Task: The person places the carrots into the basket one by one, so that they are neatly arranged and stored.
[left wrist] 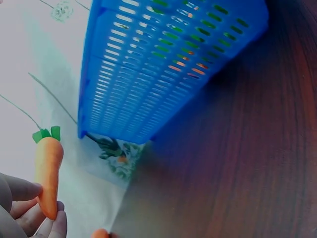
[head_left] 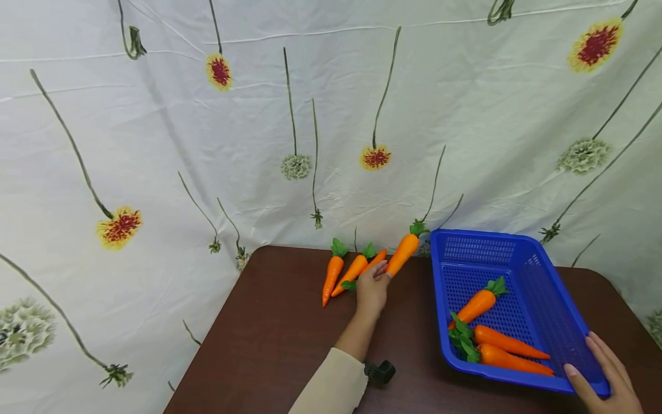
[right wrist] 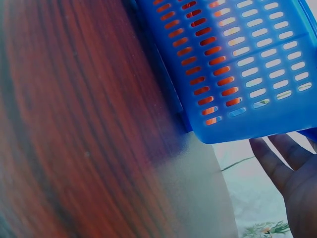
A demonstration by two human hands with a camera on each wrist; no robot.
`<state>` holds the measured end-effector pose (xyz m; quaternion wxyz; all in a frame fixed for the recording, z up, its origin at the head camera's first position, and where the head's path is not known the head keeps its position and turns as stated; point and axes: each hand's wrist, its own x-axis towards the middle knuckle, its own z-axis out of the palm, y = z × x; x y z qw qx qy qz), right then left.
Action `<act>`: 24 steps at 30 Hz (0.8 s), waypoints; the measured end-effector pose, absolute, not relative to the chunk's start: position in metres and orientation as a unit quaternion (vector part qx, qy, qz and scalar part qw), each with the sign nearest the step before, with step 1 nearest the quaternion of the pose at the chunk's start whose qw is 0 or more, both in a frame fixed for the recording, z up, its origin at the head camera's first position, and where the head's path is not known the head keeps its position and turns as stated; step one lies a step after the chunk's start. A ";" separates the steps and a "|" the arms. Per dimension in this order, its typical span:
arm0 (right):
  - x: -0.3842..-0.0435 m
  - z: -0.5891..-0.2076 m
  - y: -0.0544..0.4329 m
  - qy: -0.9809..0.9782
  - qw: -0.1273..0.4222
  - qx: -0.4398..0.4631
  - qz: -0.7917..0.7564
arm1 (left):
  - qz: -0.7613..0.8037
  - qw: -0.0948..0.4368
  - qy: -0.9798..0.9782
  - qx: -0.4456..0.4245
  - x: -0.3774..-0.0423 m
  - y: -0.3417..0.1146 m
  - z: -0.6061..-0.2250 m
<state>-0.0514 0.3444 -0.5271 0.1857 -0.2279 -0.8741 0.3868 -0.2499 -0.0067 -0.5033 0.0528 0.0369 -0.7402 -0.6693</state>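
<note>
My left hand [head_left: 371,292] pinches an orange carrot [head_left: 403,255] by its narrow end, raised above the table with the green top pointing up. In the left wrist view the thumb and fingertips meet around the tip of this carrot [left wrist: 48,171]. Three more carrots [head_left: 333,277] lie close together on the table, just left of that hand and partly overlapping. A blue plastic basket [head_left: 561,307] stands to the right with three carrots [head_left: 509,342] in it. Spread at its near right corner, my right hand [head_left: 607,376] touches the rim with fairly straight fingers.
The dark brown table [head_left: 279,328] has rounded far corners. A white cloth [head_left: 248,132] with a printed flower pattern hangs behind and beside it. On the left wrist is a black strap with a small camera [head_left: 380,372].
</note>
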 end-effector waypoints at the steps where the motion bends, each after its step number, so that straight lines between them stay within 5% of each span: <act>1: -0.051 -0.527 0.344 -0.873 0.188 -0.230 0.387 | -0.671 0.051 -0.738 0.034 -0.249 -0.007 -0.501; 24: -0.052 -0.529 0.344 -0.870 0.189 -0.235 0.390 | -0.682 0.031 -0.729 -0.055 -0.217 0.009 -0.445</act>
